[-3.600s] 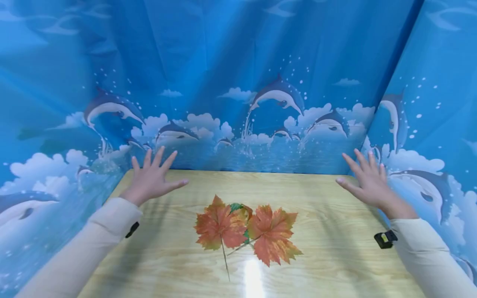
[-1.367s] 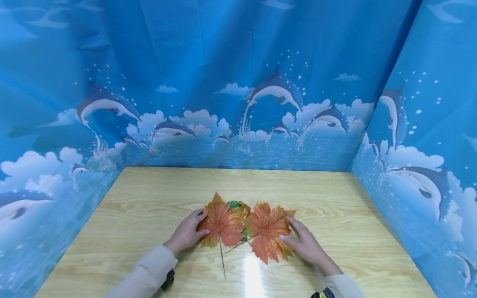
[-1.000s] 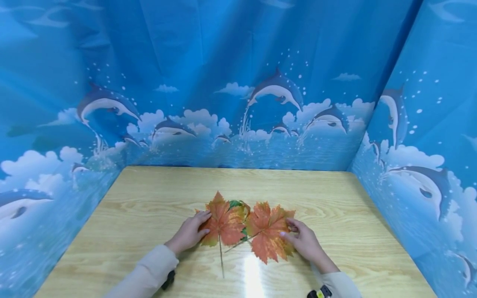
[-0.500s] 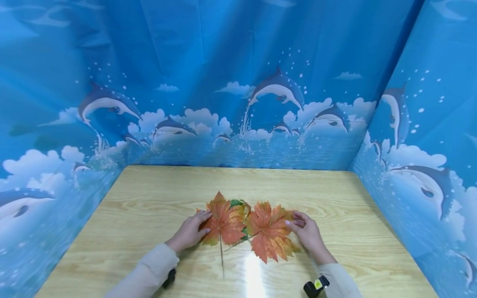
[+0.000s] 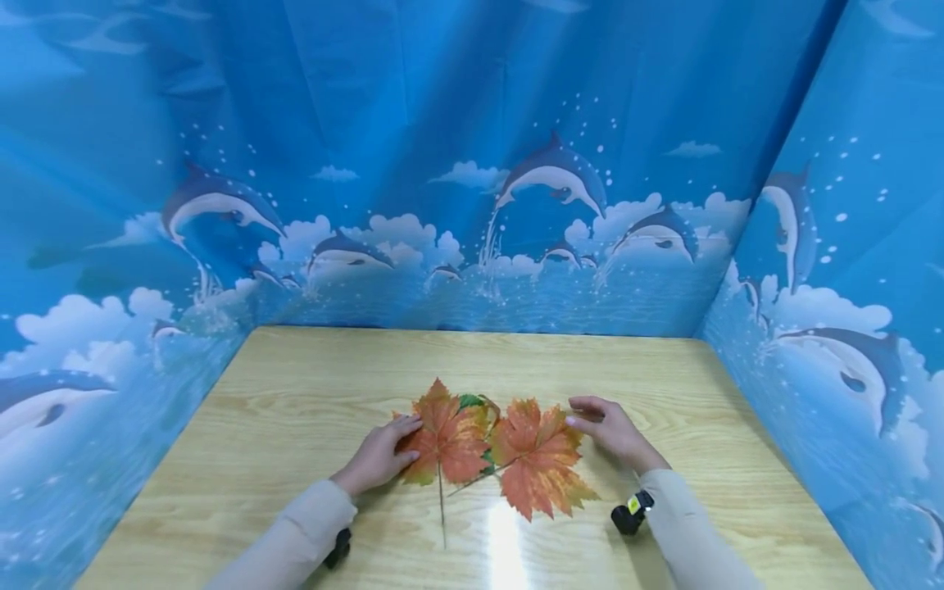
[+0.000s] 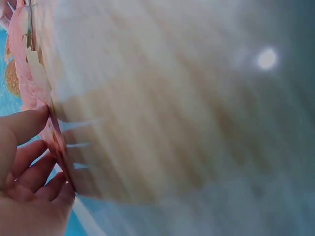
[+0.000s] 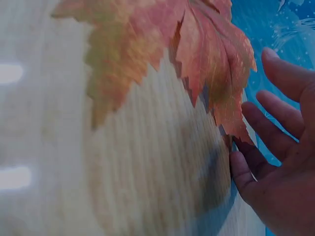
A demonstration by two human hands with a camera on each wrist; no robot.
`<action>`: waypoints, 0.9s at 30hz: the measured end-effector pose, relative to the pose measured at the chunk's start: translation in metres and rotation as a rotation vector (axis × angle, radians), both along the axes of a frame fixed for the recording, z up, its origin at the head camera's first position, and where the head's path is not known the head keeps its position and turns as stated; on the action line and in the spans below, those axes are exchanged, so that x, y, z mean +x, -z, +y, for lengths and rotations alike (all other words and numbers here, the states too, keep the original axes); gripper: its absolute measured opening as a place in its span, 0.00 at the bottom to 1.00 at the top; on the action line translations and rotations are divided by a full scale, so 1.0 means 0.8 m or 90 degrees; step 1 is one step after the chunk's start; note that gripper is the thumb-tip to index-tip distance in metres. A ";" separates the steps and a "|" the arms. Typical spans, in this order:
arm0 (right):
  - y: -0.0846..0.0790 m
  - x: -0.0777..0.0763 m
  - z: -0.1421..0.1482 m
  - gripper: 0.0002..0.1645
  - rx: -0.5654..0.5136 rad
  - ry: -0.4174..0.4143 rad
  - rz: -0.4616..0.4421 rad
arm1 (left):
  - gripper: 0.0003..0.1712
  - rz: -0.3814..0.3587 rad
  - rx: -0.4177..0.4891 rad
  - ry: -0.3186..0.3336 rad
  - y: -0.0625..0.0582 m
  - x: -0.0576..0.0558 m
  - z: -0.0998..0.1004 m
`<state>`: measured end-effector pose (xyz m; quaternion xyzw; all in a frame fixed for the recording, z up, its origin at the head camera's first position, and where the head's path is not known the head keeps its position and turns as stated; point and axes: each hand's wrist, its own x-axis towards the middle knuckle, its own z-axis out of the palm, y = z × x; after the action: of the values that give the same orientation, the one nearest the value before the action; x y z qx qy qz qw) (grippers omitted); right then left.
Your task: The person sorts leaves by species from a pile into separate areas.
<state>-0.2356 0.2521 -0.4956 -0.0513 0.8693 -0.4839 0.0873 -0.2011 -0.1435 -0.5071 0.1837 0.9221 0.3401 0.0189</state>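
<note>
Two orange-red, toothed autumn leaves with thin brown stems lie side by side on the wooden table. On the left part of the left leaf rests my left hand, thumb and fingers spread over its edge. The left wrist view shows that thumb touching the leaf's surface. My right hand is at the upper right lobe of the right leaf, fingers loosely bent. In the right wrist view its thumb stands apart from the leaf and the lower fingertips are right at the lobe's tip.
Between and partly under the two leaves shows a green leafy piece with a brownish part beside it. A blue dolphin-print curtain closes off the back and both sides of the table. Light glares on the table's front middle.
Both hands came down from being raised and spread at the table's sides to the leaves. Since then the right hand has slid up along the right leaf's edge; the left stays nearly still.
</note>
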 end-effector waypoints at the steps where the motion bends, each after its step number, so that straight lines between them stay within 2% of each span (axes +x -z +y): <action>1: 0.000 -0.003 0.001 0.33 0.013 -0.015 -0.001 | 0.28 -0.006 0.007 -0.005 0.000 0.000 0.000; 6: 0.001 -0.016 0.001 0.29 0.051 -0.073 0.006 | 0.29 -0.031 0.040 -0.023 0.001 -0.001 -0.001; 12: -0.003 -0.022 -0.003 0.29 0.052 -0.083 -0.035 | 0.29 -0.054 0.065 -0.035 0.001 -0.002 -0.003; 18: -0.003 -0.025 -0.002 0.31 0.065 -0.102 -0.054 | 0.29 -0.050 0.067 -0.036 0.001 -0.002 -0.003; 24: -0.005 -0.023 0.002 0.16 0.030 -0.150 -0.057 | 0.29 -0.054 0.074 -0.034 0.000 -0.002 -0.002; 27: -0.006 -0.023 0.004 0.13 0.010 -0.161 -0.063 | 0.29 -0.054 0.073 -0.035 0.000 -0.002 -0.002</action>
<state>-0.2538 0.2554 -0.4911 -0.1357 0.8542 -0.4642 0.1910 -0.2028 -0.1454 -0.5070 0.1450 0.9042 0.4000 0.0379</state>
